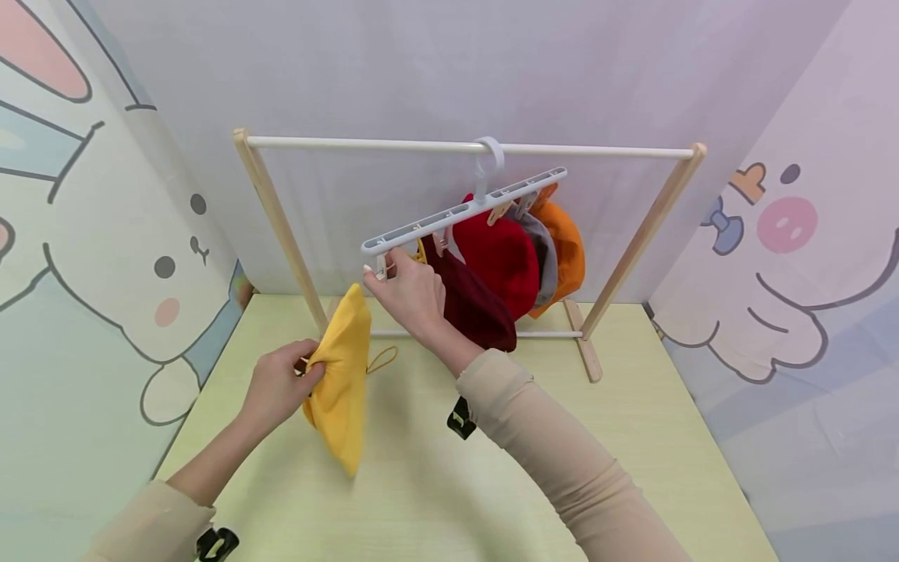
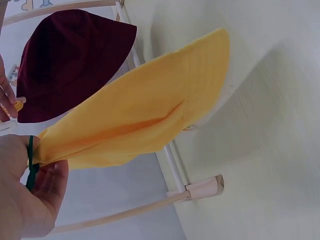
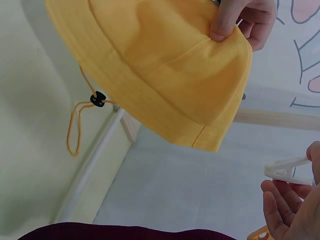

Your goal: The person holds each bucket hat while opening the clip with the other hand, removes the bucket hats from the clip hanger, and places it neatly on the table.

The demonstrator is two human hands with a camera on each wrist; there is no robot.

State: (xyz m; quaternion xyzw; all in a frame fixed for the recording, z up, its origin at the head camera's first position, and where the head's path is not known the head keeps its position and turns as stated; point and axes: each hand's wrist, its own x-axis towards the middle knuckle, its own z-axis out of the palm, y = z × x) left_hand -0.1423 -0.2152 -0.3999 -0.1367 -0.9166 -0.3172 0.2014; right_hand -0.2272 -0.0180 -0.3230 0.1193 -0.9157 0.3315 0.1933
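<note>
A yellow bucket hat hangs from my left hand, whose thumb and fingers pinch its crown. An orange cord with a black toggle dangles from the hat in the right wrist view. My right hand pinches a white clip at the left end of a pale grey hanger. In the right wrist view the clip is between thumb and fingers. Just right of that hand, a maroon bucket hat hangs from the same hanger, partly hidden behind the forearm.
The hanger hooks over the white rail of a wooden-legged rack. Further along it hang a red hat, a grey hat and an orange hat, held by clips. The rack stands on a pale table between cartoon-printed walls.
</note>
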